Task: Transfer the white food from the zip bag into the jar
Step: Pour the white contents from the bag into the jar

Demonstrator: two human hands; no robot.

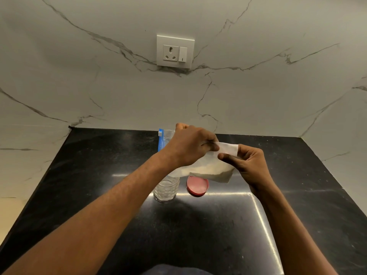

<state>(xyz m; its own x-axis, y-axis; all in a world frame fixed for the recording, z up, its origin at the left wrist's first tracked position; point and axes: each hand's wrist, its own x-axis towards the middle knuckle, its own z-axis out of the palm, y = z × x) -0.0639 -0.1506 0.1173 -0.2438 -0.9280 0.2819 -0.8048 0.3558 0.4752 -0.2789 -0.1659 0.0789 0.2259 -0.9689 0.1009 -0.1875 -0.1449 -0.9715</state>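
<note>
Black countertop [198, 225]: both hands, left [188, 147] and right [246, 165], pinch the zip bag [210, 171], half-hiding jar [165, 188].

1. One zip bag [210, 165], clear with a blue zip strip, with white food [208, 171] inside.
2. One clear jar [166, 188], open at the top.
3. One red lid [197, 185], lying on the surface [119, 225].
4. Two hands: one left hand [188, 147], one right hand [248, 163].
5. One wall socket [175, 51] with one switch.
</note>
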